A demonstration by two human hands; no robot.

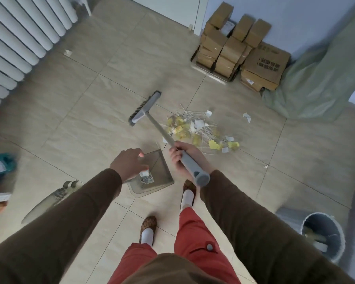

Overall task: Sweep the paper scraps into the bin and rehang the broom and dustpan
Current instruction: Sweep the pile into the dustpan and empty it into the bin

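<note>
My right hand grips the grey handle of the broom. Its brush head rests on the tile floor, left of a pile of yellow and white paper scraps mixed with thin white sticks. My left hand is curled over the top of the grey dustpan, which stands on the floor in front of my feet with a few scraps inside; the grip itself is hidden under the hand. A grey bin with scraps inside stands at the lower right.
Stacked cardboard boxes and a pale green cloth fill the far right corner. A white radiator runs along the left. Stray scraps lie near it. A teal object sits at the left edge.
</note>
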